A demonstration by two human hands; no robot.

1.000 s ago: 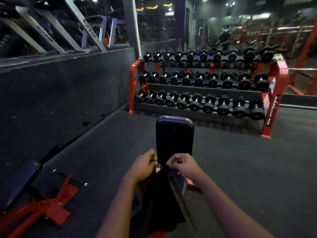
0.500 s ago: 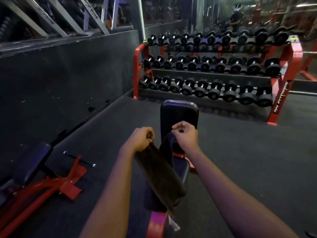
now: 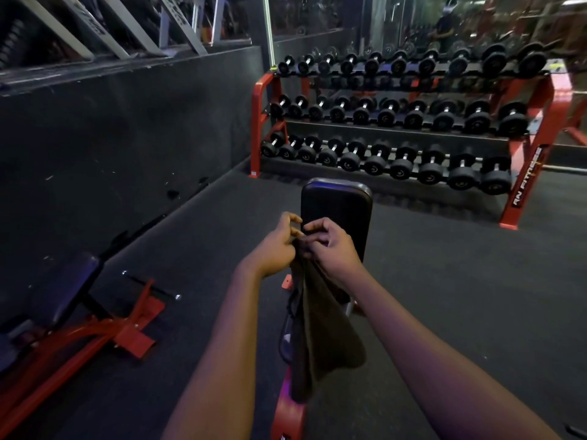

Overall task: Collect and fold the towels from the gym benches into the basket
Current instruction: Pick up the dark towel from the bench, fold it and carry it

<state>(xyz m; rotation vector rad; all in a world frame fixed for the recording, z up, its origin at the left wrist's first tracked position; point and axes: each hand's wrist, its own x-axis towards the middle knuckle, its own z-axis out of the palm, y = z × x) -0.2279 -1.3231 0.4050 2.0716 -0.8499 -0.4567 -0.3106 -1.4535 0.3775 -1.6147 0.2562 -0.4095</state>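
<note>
A dark brown towel (image 3: 320, 331) hangs doubled lengthwise in front of me, over the black padded gym bench (image 3: 336, 208) with a red frame. My left hand (image 3: 279, 242) and my right hand (image 3: 330, 246) meet at the towel's top edge. Both pinch the cloth there, fingers curled, knuckles almost touching. The towel's lower end dangles free above the bench's red base. No basket is in view.
A red three-tier dumbbell rack (image 3: 524, 198) loaded with black dumbbells stands ahead. A second bench (image 3: 70, 290) with a red frame lies at the left by the dark wall. Dark rubber floor spreads to the right. A person is reflected in the far mirror (image 3: 444, 23).
My hands were apart, holding the towel spread between them. They have come together, so the towel now hangs folded in half below them.
</note>
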